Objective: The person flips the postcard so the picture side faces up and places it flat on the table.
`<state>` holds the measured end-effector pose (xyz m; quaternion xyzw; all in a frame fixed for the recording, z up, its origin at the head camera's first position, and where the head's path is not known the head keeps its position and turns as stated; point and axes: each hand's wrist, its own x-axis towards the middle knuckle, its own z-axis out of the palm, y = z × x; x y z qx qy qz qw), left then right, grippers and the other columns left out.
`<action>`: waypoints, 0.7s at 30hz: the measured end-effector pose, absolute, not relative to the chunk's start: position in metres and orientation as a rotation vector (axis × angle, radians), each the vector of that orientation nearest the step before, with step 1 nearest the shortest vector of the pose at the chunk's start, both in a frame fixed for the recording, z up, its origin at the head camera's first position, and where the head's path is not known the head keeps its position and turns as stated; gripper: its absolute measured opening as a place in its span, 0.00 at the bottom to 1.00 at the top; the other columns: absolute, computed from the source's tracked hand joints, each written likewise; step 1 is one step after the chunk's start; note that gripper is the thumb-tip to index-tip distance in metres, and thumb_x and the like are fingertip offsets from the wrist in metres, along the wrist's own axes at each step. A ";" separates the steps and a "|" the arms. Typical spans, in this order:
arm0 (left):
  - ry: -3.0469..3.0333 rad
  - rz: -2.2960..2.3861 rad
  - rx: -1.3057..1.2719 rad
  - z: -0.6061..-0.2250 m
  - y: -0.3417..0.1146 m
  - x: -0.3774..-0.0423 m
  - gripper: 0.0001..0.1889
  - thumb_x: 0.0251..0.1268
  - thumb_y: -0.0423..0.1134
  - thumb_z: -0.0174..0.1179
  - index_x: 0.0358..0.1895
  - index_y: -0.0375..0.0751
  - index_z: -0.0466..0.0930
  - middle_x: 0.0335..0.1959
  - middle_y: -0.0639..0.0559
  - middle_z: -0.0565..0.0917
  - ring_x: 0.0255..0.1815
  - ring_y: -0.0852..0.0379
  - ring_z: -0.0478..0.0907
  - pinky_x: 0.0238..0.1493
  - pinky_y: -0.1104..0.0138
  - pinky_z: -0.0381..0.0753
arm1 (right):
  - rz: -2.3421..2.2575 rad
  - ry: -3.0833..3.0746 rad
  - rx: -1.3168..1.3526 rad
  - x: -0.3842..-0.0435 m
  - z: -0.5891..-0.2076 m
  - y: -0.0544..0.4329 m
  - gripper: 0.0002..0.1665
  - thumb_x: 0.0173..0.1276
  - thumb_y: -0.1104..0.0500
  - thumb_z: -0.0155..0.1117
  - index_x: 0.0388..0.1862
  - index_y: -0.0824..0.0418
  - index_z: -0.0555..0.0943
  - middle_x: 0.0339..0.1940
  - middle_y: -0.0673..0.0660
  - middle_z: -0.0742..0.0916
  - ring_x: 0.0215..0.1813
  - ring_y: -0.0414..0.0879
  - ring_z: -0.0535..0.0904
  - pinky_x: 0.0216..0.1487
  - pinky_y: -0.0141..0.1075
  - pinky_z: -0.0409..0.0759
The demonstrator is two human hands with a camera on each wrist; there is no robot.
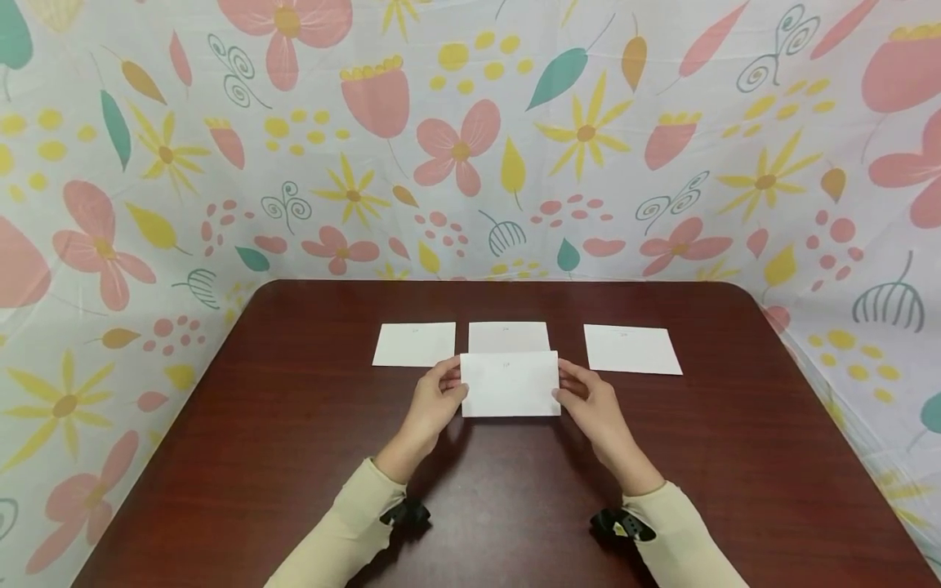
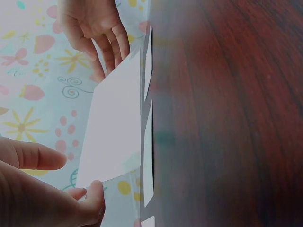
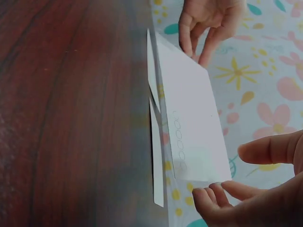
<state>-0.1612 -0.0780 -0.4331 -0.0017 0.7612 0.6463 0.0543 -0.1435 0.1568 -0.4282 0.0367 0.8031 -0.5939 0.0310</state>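
A white paper card [image 1: 510, 389] with a tiny mark near its top edge is held above the table, tilted. My left hand [image 1: 434, 404] holds its left end, and my right hand [image 1: 595, 408] holds the right end, thumbs toward me. Seen in the right wrist view, the card [image 3: 191, 113] bears a row of round outlines on its other face. Behind it lies a second white card [image 1: 507, 336], partly hidden by the held one. Two more lie flat, a left card [image 1: 414, 345] and a right card [image 1: 633, 349].
The dark reddish-brown wooden table [image 1: 309, 457] has rounded far corners. A white cloth [image 1: 470, 229] printed with flowers and leaves hangs behind it and along both sides. Each wrist wears a black band, such as the left band [image 1: 406, 513].
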 end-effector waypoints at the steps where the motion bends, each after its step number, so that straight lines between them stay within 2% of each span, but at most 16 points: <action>1: 2.317 1.957 0.001 -0.432 -0.078 -0.161 0.27 0.62 0.26 0.54 0.66 0.31 0.67 0.51 0.36 0.74 0.51 0.46 0.72 0.51 0.62 0.76 | -1.836 2.475 0.110 -0.144 -0.428 0.157 0.30 0.68 0.68 0.56 0.69 0.67 0.66 0.62 0.67 0.74 0.63 0.57 0.70 0.47 0.23 0.71; 4: 2.320 1.946 0.011 -0.431 -0.079 -0.160 0.29 0.62 0.26 0.54 0.69 0.39 0.67 0.50 0.37 0.75 0.50 0.47 0.73 0.48 0.62 0.76 | -1.879 2.456 0.095 -0.145 -0.427 0.159 0.31 0.68 0.69 0.56 0.70 0.65 0.66 0.60 0.66 0.74 0.62 0.56 0.71 0.46 0.21 0.71; 8: 2.312 1.961 0.041 -0.431 -0.079 -0.160 0.30 0.63 0.27 0.54 0.70 0.41 0.66 0.51 0.36 0.75 0.52 0.45 0.74 0.50 0.60 0.77 | -1.940 2.435 0.064 -0.146 -0.426 0.159 0.31 0.67 0.70 0.55 0.70 0.65 0.66 0.59 0.67 0.74 0.61 0.57 0.71 0.47 0.19 0.72; 14: 2.310 1.956 0.066 -0.431 -0.078 -0.159 0.25 0.69 0.31 0.52 0.69 0.39 0.66 0.56 0.35 0.74 0.58 0.43 0.72 0.58 0.54 0.73 | -2.002 2.410 0.034 -0.146 -0.425 0.161 0.30 0.69 0.71 0.55 0.70 0.67 0.65 0.60 0.69 0.73 0.63 0.58 0.70 0.49 0.19 0.71; 21: 2.312 2.013 0.047 -0.428 -0.077 -0.158 0.21 0.75 0.40 0.48 0.66 0.34 0.68 0.57 0.36 0.76 0.60 0.43 0.72 0.62 0.50 0.69 | -2.048 2.386 0.084 -0.145 -0.422 0.162 0.23 0.75 0.62 0.52 0.66 0.66 0.68 0.60 0.66 0.75 0.62 0.52 0.71 0.55 0.23 0.70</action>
